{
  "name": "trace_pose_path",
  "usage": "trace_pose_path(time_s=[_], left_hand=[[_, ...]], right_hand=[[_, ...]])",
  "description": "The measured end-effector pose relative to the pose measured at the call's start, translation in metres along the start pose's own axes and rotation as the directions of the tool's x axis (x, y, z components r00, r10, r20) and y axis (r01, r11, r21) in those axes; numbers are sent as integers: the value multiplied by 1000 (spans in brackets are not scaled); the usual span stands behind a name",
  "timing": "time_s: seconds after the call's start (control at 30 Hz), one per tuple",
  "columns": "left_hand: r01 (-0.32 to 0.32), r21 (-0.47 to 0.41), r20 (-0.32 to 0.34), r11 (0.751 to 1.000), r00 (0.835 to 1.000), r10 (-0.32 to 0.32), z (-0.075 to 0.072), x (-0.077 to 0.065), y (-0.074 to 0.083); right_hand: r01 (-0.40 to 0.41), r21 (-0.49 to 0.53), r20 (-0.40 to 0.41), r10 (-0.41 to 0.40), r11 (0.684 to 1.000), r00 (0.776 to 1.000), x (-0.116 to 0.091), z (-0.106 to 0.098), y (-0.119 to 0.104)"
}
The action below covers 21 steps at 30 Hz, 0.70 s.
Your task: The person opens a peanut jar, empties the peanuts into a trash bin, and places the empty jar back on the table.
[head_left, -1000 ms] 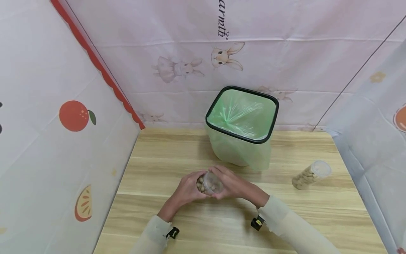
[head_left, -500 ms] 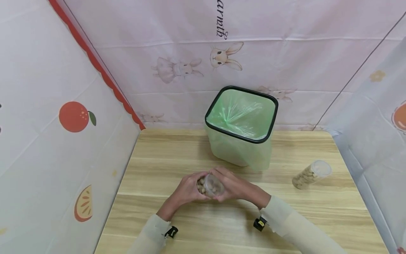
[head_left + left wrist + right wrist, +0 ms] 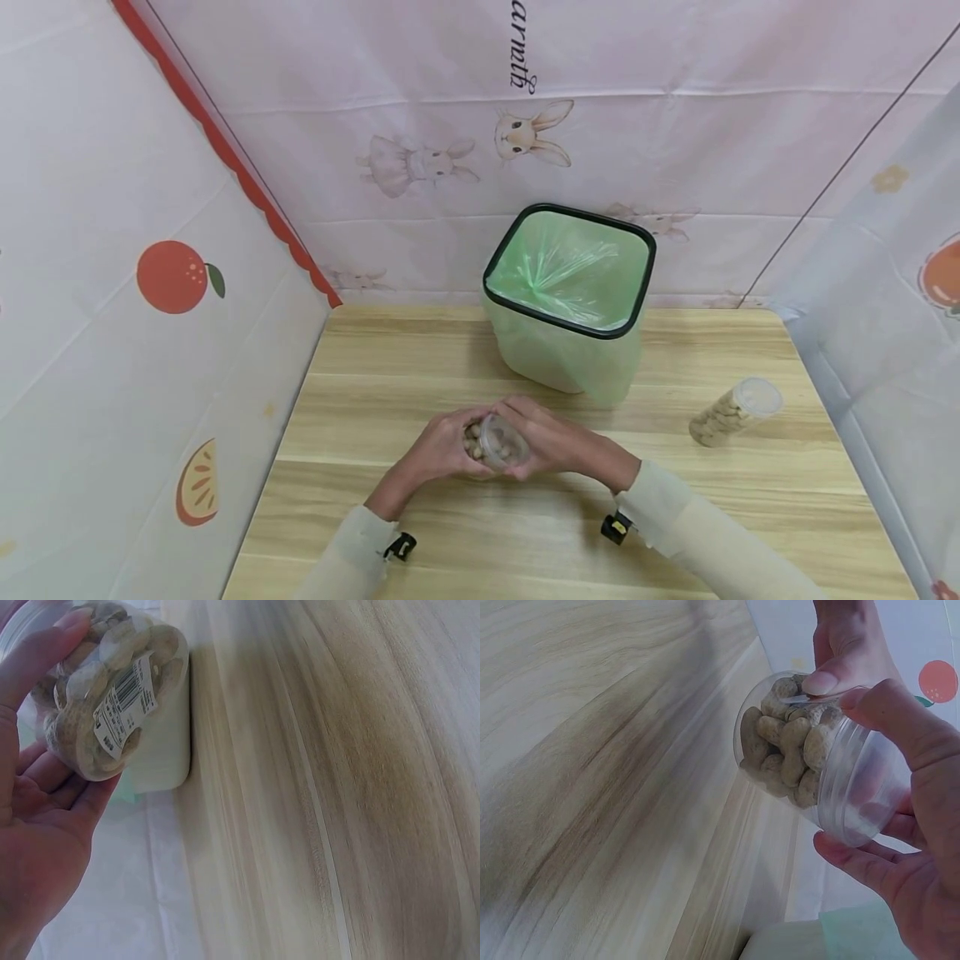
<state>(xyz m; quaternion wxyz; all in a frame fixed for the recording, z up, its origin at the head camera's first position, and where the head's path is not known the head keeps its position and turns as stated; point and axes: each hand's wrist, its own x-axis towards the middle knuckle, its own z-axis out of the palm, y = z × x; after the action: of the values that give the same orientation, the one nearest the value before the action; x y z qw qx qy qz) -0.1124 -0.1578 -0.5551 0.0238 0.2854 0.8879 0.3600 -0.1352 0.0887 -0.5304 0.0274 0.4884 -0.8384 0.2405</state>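
Right hand [image 3: 546, 437]: sits slightly further right and nearer the wearer than a second ago; the rest barely differs. Its thumb and fingers curl round the clear, round plastic lid [image 3: 504, 442].
Left hand [image 3: 442, 446]: holds the body of the clear, round-sided plastic jar [image 3: 780, 742], thumb on one side, fingers on the other.
Jar: full of tan, unshelled peanuts [image 3: 791, 750], it is tilted between both hands, a little left of the table's middle, lid towards the right hand; it appears raised off the pale wood-grain table [image 3: 360, 392].
Grip: working at the lid seems to call for a firm left hold without denting the thin wall, and even right-hand pressure round the rim, keeping the lid end up against spilling.
Bin: the open bin with a pale-green plastic bag and black square rim [image 3: 547, 350] stands by the middle of the back edge, just behind the right hand.
Second jar: another clear cylinder of peanuts [image 3: 731, 414] stands near the right edge, well apart.
Room: bare wood stretches to the left edge and front; backward room for the right hand is tightest.
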Motion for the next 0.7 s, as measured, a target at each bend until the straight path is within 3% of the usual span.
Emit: trace_pose_path(time_s=[0.3,0.5,0.7], left_hand=[[15,-84,71,996,997,-9,-2,-1,-2],[63,-76,69,995,996,-58,0,-2,-2],[73,11,-3,997,997,-73,1,-1,1]], right_hand=[[41,3,17,-41,999,999,-2,-1,-3],[-83,92,94,74,992,993,-2,-2,-4],[-213,196,147,186,957,972,2,-7,-3]])
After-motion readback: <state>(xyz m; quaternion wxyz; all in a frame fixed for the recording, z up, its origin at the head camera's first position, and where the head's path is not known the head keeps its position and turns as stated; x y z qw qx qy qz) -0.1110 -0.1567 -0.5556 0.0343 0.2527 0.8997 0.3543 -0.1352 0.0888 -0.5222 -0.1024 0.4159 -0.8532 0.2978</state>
